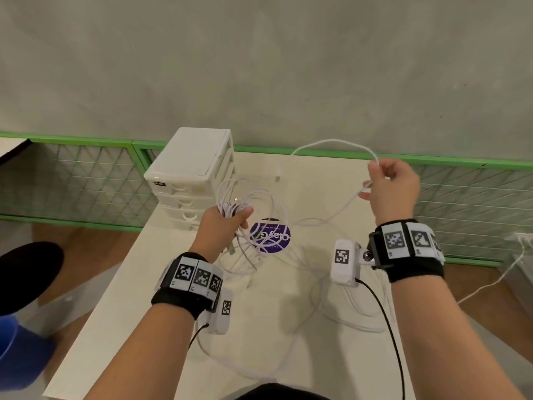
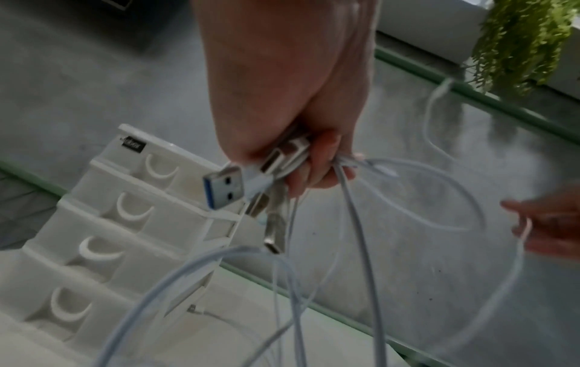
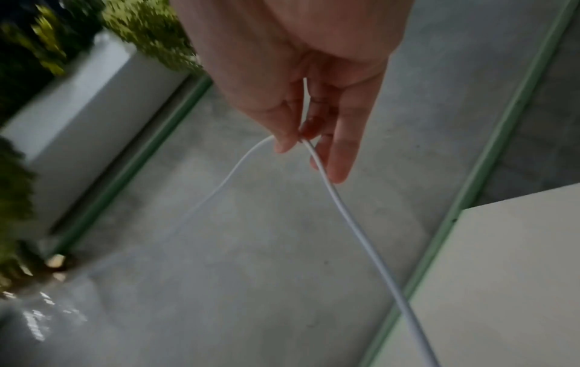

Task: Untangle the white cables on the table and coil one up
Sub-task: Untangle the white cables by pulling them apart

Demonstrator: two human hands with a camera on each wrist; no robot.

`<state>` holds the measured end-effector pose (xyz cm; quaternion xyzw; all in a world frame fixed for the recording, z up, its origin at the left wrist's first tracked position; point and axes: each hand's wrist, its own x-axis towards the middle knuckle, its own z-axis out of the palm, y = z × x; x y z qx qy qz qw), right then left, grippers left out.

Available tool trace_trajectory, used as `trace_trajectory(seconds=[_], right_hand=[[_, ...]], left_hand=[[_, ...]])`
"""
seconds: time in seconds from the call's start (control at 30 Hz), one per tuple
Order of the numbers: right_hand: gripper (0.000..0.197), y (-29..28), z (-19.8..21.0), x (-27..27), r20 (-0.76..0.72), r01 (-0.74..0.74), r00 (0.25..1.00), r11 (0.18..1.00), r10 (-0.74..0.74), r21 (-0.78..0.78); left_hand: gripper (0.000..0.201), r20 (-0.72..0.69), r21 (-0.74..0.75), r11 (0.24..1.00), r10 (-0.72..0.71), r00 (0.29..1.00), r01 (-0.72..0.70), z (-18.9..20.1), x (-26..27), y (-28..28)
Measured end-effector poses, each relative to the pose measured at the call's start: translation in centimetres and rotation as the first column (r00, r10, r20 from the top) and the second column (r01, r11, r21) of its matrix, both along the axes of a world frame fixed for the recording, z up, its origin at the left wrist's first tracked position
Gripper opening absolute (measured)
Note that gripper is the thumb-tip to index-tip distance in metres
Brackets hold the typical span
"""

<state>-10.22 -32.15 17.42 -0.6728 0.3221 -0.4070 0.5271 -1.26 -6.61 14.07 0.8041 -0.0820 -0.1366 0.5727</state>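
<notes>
Wristbands with printed markers sat nearest the lens. Beyond them, the left hand clutched a bundle of white cables with its fingers curled round several USB plugs, held above the table beside a white drawer unit. The right hand pinched one strand between thumb and fingertips, raised off to the side. Untangling seemed under way; next, that strand likely needed drawing free of the loops before coiling.
</notes>
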Motion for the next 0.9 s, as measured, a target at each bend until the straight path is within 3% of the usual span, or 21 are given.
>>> trace_trajectory(seconds=[0.13,0.27,0.33,0.4,0.47,0.57,0.63,0.77,0.9], right_hand=[[0.01,-1.9,-5.5,-0.7,-0.375,-0.014,0.927,1.0,0.018,0.012],[0.035,-1.3,-7.5,-1.4,-0.653,-0.19,0.744,0.982,0.138,-0.009],[0.036,0.1,-6.4,-1.4,-0.559,-0.282,0.803,0.958,0.206,-0.052],[0.035,2.1,-4.4,-1.2,-0.363,-0.367,0.876,0.928,0.319,-0.07],[0.045,4.5,-2.5,-0.8,-0.277,-0.54,0.81,0.842,0.517,-0.005],[0.068,7.2,-1.9,0.3,-0.337,-0.704,0.656,0.708,0.675,0.048],[0.061,7.2,-2.4,0.8,-0.364,-0.697,0.67,0.717,0.647,-0.008],[0.032,3.4,-2.4,0.4,-0.431,-0.552,0.798,0.797,0.421,-0.245],[0.017,1.1,-2.2,0.1,-0.478,-0.473,0.819,0.846,0.318,-0.248]], left_hand=[[0.031,-0.048,-0.078,0.997,0.007,0.999,-0.011,0.5,0.2,-0.3],[0.027,-0.06,-0.137,0.99,-0.035,0.998,0.026,1.3,-0.1,-0.7],[0.025,-0.053,-0.15,0.988,-0.057,0.997,0.048,1.5,-0.1,-0.9],[0.024,-0.047,-0.149,0.985,-0.095,0.994,0.087,1.7,-0.1,-1.2],[0.026,-0.051,-0.155,0.978,-0.148,0.988,0.138,2.1,-0.5,-1.6],[0.033,-0.043,-0.133,0.97,-0.209,0.977,0.202,3.0,-1.2,-2.3],[0.033,-0.009,-0.081,0.975,-0.208,0.978,0.207,3.5,-1.1,-2.1],[0.029,0.077,0.131,0.983,-0.138,0.987,0.127,3.9,0.8,-0.1],[0.033,0.042,0.225,0.949,-0.235,0.971,0.22,4.3,0.6,0.6]])
